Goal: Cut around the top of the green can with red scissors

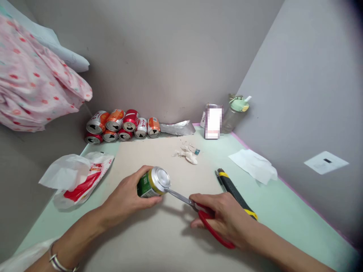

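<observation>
left hand (127, 198) fingers wrapped round green can (153, 183), held sideways on counter (283, 211), centre front | right hand (227, 221) fingers gripping red scissors (181, 197), blade tip at can's rim | step: piercing rim, likely | calls for firm hold, steady push

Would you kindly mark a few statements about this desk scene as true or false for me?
1. The left hand grips a green can lying on its side. True.
2. The scissors in the right hand have blue handles. False: the handles are red.
3. The stacked cans lie by the back wall. True.
4. The utility knife lies left of the green can. False: it lies to the right, beside the right hand.
</observation>
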Motion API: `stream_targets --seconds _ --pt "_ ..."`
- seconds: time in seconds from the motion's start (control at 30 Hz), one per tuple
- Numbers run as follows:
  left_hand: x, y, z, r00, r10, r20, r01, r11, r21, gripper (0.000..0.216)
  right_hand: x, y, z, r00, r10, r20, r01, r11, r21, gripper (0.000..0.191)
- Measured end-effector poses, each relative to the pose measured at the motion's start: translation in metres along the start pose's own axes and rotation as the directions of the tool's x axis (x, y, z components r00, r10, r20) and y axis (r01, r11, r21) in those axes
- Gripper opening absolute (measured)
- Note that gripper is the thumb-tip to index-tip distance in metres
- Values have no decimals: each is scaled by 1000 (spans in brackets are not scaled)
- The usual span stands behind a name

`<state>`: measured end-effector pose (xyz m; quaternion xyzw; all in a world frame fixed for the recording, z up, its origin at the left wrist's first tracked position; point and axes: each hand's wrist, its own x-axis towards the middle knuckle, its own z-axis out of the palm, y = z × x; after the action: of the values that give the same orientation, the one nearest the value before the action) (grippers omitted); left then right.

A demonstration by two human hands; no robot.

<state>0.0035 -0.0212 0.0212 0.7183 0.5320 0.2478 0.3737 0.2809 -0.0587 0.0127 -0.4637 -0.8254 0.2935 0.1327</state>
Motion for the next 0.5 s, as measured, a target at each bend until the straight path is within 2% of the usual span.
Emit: stream_targets --seconds 0.1,0.17,0.23,0.33,0.4,0.5 --pt "0 -7 4 971 154 -181 -99 955 281 55 -2 -2 2 997 73 -8 -73 997 -23 39" --pt "-1 -7 5 960 181 -214 -105 940 325 56 -2 -1 1 997 75 -12 -75 997 -20 38" --pt "-3 -3 5 987 64 -149 -30 975 222 58 0 0 0 999 28 -18 -28 1000 -10 39" --pt "-4 5 3 995 -89 -43 90 996 25 80 3 3 -3 997 -52 -48 52 999 -10 42" --pt "-4 8 0 995 -97 -17 96 994 -55 91 4 4 -5 994 -84 -62 84 996 -8 44" --pt "-2 8 -4 996 -44 73 55 985 -164 79 5 5 -6 992 -118 -46 119 993 13 45"
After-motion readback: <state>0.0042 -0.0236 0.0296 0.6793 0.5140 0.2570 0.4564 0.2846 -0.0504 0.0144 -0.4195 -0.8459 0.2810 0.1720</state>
